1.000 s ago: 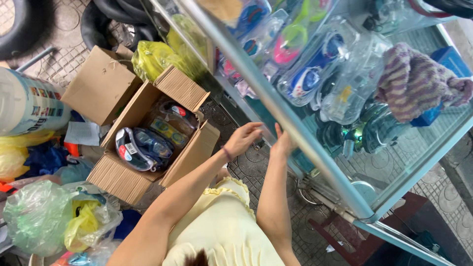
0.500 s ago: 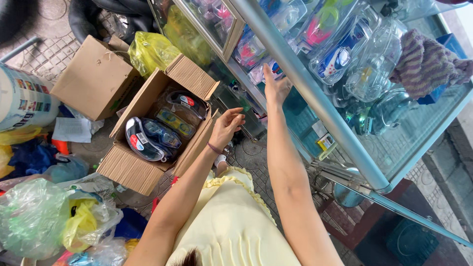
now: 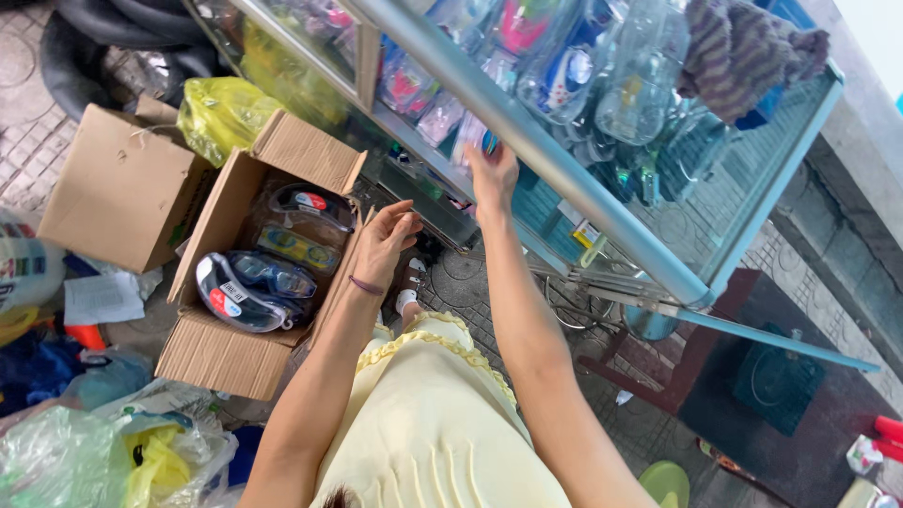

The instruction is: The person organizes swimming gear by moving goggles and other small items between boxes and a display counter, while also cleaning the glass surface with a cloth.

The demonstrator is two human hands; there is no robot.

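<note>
Left hand [image 3: 386, 246] hangs with fingers loosely spread, holding nothing, just past the near rim of the open cardboard box [image 3: 282, 155]. Packed swim goggles [image 3: 252, 287] lie inside, filling most of its floor. Right hand [image 3: 492, 174] reaches up to the metal edge of the glass display case [image 3: 602, 202]; fingers lie against the shelf front, whether they pinch anything cannot be told. Open paving [image 3: 470, 292] lies between box and case. A closed box [image 3: 118, 188] stands beside the open one.

Bright, even daylight fills the frame; the upper right corner is overexposed white. Shadows are soft. Slight blur and wide-angle bending appear toward the edges.
</note>
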